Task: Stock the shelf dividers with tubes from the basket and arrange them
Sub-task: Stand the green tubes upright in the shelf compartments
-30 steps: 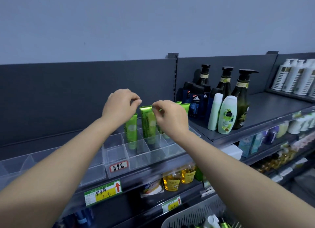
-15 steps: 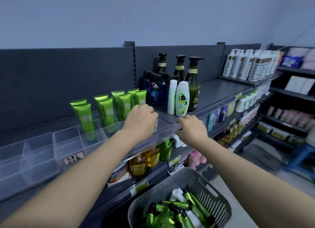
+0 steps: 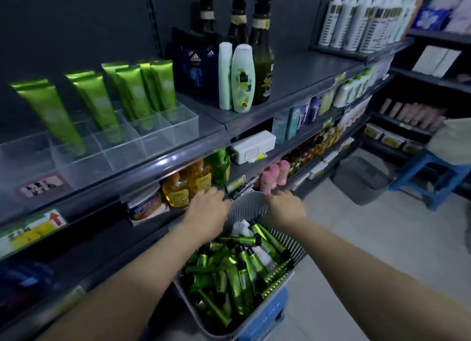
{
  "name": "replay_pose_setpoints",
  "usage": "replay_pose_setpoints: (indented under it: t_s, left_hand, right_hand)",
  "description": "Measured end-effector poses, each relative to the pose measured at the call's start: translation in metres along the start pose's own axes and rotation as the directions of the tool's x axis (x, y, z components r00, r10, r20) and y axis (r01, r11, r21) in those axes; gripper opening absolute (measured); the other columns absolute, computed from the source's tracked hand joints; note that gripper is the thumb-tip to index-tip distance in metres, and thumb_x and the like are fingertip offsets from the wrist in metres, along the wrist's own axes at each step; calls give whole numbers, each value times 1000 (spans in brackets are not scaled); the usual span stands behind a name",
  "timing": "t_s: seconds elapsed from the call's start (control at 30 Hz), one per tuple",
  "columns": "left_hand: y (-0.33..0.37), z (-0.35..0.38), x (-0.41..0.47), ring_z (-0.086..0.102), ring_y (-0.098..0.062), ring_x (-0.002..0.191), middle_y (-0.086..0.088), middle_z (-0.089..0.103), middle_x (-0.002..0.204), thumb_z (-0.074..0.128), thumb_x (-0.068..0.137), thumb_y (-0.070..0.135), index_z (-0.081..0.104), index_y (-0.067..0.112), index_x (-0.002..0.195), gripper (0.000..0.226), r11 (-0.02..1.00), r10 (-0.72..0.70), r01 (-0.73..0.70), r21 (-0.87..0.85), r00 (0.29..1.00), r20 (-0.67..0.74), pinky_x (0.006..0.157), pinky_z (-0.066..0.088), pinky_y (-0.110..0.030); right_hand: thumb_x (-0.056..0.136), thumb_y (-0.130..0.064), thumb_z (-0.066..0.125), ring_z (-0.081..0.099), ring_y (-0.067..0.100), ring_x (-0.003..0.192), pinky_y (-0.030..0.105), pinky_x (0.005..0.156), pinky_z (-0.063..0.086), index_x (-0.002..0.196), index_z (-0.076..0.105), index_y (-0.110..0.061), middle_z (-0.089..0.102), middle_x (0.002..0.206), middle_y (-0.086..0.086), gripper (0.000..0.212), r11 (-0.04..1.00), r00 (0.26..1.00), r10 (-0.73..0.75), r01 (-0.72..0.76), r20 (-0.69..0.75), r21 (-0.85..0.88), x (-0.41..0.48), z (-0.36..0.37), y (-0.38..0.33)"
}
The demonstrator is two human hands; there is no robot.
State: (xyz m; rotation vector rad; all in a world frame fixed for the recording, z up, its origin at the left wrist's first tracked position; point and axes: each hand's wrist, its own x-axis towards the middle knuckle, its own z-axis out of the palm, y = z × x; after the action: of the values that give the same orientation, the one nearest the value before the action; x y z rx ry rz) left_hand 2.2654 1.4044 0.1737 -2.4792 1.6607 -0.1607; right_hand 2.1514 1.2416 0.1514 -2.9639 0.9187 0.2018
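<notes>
Several green tubes (image 3: 102, 103) stand cap-down in the clear shelf dividers (image 3: 127, 147) on the upper shelf at left; the front compartments hold none. Below, a grey slatted basket (image 3: 248, 203) is full of green tubes with black caps (image 3: 237, 269) and a few white ones. My left hand (image 3: 207, 208) hovers at the basket's far left rim, back facing up, fingers loosely curled and holding nothing. My right hand (image 3: 286, 208) is over the far right rim in the same pose, with nothing visible in it. The fingertips of both are partly hidden.
Dark pump bottles and white bottles (image 3: 243, 78) stand right of the dividers. Orange bottles (image 3: 188, 185) fill the shelf just behind my left hand. The basket sits on something blue (image 3: 267, 315). A grey bin (image 3: 362, 180) and a blue stool (image 3: 433, 177) stand on the floor at right.
Both hands left the tubes in the dividers and dropped to the basket's far rim. My view swung down and right, bringing the basket fully into sight.
</notes>
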Motion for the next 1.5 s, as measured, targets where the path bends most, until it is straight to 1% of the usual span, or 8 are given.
replay_pose_setpoints:
  t_s: [0.27,0.53,0.73,0.87,1.0,1.2,1.4,1.5]
  left_hand:
    - [17,79,-16,41,-26,121,-6,52,123,51,93,30,54,17,124,33,997,18,2,-75,964,266,99,33,-38]
    - [45,146,-29,43,-26,117,-7,53,120,53,88,9,55,14,123,36,995,83,-44,-94,882,464,97,34,-38]
    - [60,189,-28,34,-24,127,-5,49,130,54,85,6,55,16,126,43,988,143,-88,-129,837,528,108,23,-40]
    - [68,205,-16,33,-24,129,-5,47,132,57,84,10,47,13,132,49,985,137,-62,-161,850,509,111,20,-42]
    - [81,217,-6,36,-25,128,-8,46,132,54,91,22,48,10,130,41,980,63,50,-193,842,536,109,24,-40]
    - [86,223,0,48,-24,116,-4,61,117,53,93,38,63,18,112,29,873,-145,373,-313,813,563,100,33,-39]
    - [69,215,-4,48,-26,123,-1,58,131,57,93,30,55,26,128,36,676,-204,569,-468,755,624,103,27,-34]
    - [55,202,-8,49,-27,115,-1,61,123,59,92,29,59,27,115,23,534,-256,629,-564,757,602,95,42,-34]
  right_hand:
    - [89,-26,58,46,31,118,38,88,43,121,53,-15,54,122,11,34,999,969,-44,36,242,37,-19,80,-2]
    - [88,-14,53,46,31,123,40,92,46,130,51,-14,52,130,13,42,994,898,-107,86,427,69,-16,144,-19]
    - [87,-12,56,46,28,122,38,88,47,127,54,-16,54,127,8,41,964,836,-267,237,480,124,-1,184,-32]
    - [88,-12,58,42,25,124,39,93,49,131,49,-16,51,133,4,44,928,792,-368,344,487,141,7,199,-38]
    - [88,-18,60,36,26,127,38,98,43,135,46,-15,42,137,7,50,907,788,-406,409,463,101,13,203,-35]
    - [86,-22,67,40,30,124,42,85,48,131,48,-7,38,134,11,51,941,809,-291,337,512,1,22,203,-28]
    - [87,-39,65,59,28,111,40,89,48,121,57,-9,61,119,8,46,924,623,-168,370,764,-99,13,211,-14]
    - [90,-36,60,59,27,108,36,77,48,115,60,-8,61,109,6,37,927,585,-223,376,780,-17,14,196,-11]
